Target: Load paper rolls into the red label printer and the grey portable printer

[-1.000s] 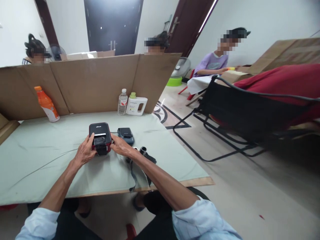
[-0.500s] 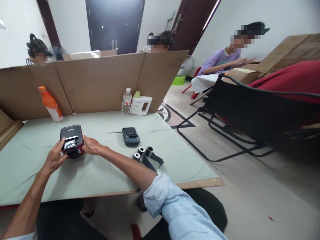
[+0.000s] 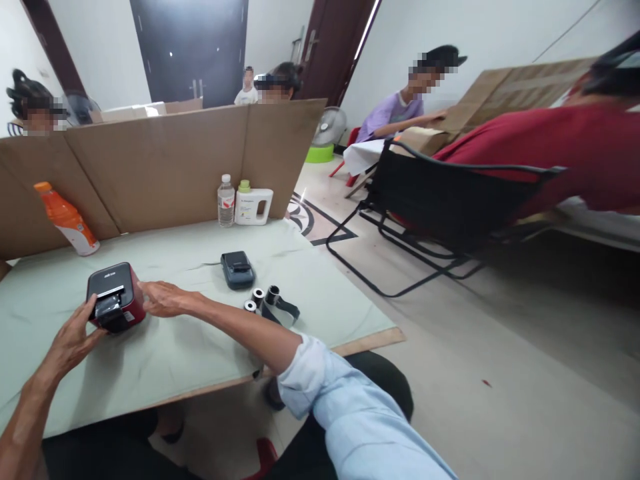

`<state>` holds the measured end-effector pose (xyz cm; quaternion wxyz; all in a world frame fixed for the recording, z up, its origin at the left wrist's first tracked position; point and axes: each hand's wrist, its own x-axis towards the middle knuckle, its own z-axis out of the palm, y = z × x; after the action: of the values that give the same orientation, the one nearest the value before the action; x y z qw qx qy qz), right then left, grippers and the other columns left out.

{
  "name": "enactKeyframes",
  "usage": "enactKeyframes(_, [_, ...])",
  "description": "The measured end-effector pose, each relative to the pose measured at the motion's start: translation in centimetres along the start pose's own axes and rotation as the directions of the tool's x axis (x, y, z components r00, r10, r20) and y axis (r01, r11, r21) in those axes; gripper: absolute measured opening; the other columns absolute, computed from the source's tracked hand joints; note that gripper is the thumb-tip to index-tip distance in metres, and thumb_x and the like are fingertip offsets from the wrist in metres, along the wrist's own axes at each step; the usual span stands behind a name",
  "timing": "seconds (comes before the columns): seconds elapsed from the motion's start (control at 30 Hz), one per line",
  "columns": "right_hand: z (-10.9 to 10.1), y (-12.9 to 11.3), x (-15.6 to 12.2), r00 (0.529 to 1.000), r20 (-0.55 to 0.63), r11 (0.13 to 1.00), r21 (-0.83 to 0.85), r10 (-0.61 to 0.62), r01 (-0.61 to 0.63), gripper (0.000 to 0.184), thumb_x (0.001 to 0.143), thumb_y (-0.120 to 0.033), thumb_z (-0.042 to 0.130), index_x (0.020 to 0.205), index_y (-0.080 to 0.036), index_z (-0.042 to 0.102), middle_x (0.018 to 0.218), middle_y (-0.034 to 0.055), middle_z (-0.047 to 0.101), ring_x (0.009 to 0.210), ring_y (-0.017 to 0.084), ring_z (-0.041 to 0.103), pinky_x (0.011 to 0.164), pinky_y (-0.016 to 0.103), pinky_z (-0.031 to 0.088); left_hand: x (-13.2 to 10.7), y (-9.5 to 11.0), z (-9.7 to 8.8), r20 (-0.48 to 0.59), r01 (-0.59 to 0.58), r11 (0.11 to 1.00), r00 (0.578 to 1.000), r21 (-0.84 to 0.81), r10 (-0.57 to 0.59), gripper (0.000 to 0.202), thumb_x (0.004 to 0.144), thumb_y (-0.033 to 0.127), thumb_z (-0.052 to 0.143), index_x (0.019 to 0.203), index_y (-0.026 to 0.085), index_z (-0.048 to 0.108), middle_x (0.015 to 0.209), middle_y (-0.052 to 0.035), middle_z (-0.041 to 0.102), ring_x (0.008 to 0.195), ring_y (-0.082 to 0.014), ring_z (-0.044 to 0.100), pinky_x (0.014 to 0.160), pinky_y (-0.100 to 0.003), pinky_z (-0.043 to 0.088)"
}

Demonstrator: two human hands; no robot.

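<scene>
Red printer [image 3: 116,297] sits on the table [image 3: 200,350], left hand [image 3: 74,339] gripping its corner, right hand [image 3: 163,299] fingers together touching its side.

The left hand [image 3: 69,339] hides part of the red printer [image 3: 121,293].

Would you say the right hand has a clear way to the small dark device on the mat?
Probably yes: the right hand sits by the red printer, and only bare mat lies between it and the dark device.
</scene>
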<state>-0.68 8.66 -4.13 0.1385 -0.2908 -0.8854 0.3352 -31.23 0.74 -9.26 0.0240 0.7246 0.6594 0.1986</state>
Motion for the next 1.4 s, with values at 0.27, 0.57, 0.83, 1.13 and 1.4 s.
enactKeyframes(0.27, [-9.4,6.3,-12.3,0.868,-0.497,0.993,0.114,0.024,0.038,0.046,0.095,-0.021,0.052,0.138,-0.014,0.065,0.139,0.0132,0.068,0.108,0.020,0.069,0.104,0.038,0.053,1.2,10.4,-4.1,-0.254,-0.199,0.977,0.944,0.078,0.212,0.056,0.091,0.034,0.054,0.147,0.035,0.055,0.150,0.0009,0.061,0.141,-0.0352,0.054,0.122,-0.064,0.043])
enactKeyframes(0.57, [-9.5,18.0,-18.6,0.734,-0.550,0.917,0.234,0.399,-0.323,0.047,0.097,-0.029,0.057,0.138,-0.009,0.066,0.136,0.0194,0.070,0.125,0.029,0.067,0.113,0.045,0.049,9.1,23.4,7.8,0.062,-0.368,0.928,0.927,-0.057,0.371,0.059,0.090,0.038,0.066,0.144,0.016,0.058,0.147,-0.0161,0.064,0.140,-0.0346,0.057,0.121,-0.054,0.044])
enactKeyframes(0.83, [-7.4,22.0,-18.0,0.785,-0.415,0.886,0.275,0.460,-0.373,0.053,0.097,-0.042,0.063,0.140,-0.013,0.065,0.150,0.0198,0.061,0.143,0.037,0.054,0.121,0.053,0.041,12.8,29.2,15.6,0.269,-0.165,0.976,0.943,-0.139,0.197,0.106,0.077,0.034,0.082,0.166,0.017,0.026,0.152,-0.0206,0.058,0.137,-0.0405,0.058,0.109,-0.050,0.050])
enactKeyframes(1.13, [-7.4,20.4,-17.1,0.849,-0.410,0.922,0.328,0.333,-0.204,0.039,0.097,-0.030,0.058,0.131,-0.014,0.069,0.124,0.0102,0.076,0.121,0.030,0.068,0.108,0.043,0.051,12.8,29.5,17.1,0.230,-0.169,0.969,0.951,-0.180,0.209,0.103,0.079,0.029,0.076,0.167,0.017,0.023,0.153,-0.0207,0.057,0.137,-0.0384,0.058,0.109,-0.048,0.049])
enactKeyframes(1.4, [-7.9,14.9,-15.1,0.906,-0.326,0.948,0.256,0.270,-0.190,0.053,0.098,-0.034,0.057,0.146,-0.012,0.057,0.140,0.0178,0.066,0.125,0.030,0.065,0.110,0.045,0.048,10.6,25.6,13.3,0.062,-0.201,0.947,0.973,-0.251,0.223,0.099,0.078,0.029,0.072,0.165,0.015,0.028,0.158,-0.0194,0.053,0.143,-0.0364,0.053,0.116,-0.050,0.047])
